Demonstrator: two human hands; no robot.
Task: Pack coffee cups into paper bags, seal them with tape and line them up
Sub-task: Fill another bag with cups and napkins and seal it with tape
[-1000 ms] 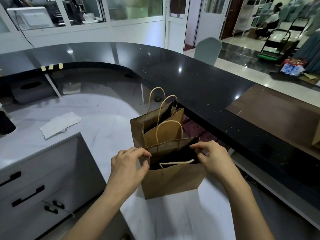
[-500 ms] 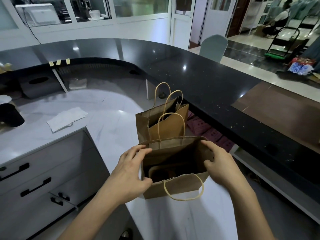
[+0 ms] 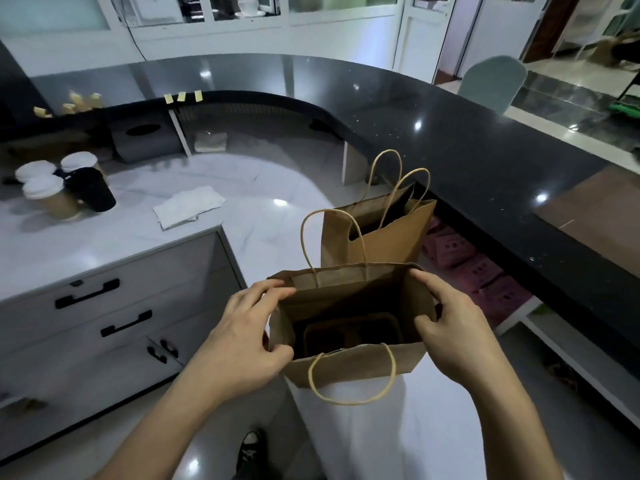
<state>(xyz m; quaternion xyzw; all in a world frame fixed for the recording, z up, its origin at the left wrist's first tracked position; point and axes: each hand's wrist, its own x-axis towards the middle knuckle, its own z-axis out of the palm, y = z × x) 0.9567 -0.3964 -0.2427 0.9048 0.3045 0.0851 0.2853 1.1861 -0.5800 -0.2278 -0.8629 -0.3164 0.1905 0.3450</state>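
Observation:
A brown paper bag [image 3: 349,367] stands open at the near end of the white marble counter [image 3: 263,220]. My left hand [image 3: 242,341] grips its left rim, and my right hand [image 3: 446,327] grips its right rim, spreading the mouth wide. A dark cup carrier tray [image 3: 353,332] lies at the bottom inside. A second open paper bag [image 3: 384,237] stands just behind it. Several coffee cups with white lids [image 3: 45,192] and a black cup [image 3: 91,188] stand at the far left.
A folded white paper napkin [image 3: 188,206] lies on the counter. The raised black bar top [image 3: 467,150] curves around the right and back. Grey drawers [image 3: 104,306] sit under the counter on the left. Pink boxes [image 3: 474,268] lie below the bar on the right.
The bag's mouth has been pulled wide open, from nearly closed to fully spread. My view has turned left, bringing the coffee cups into sight.

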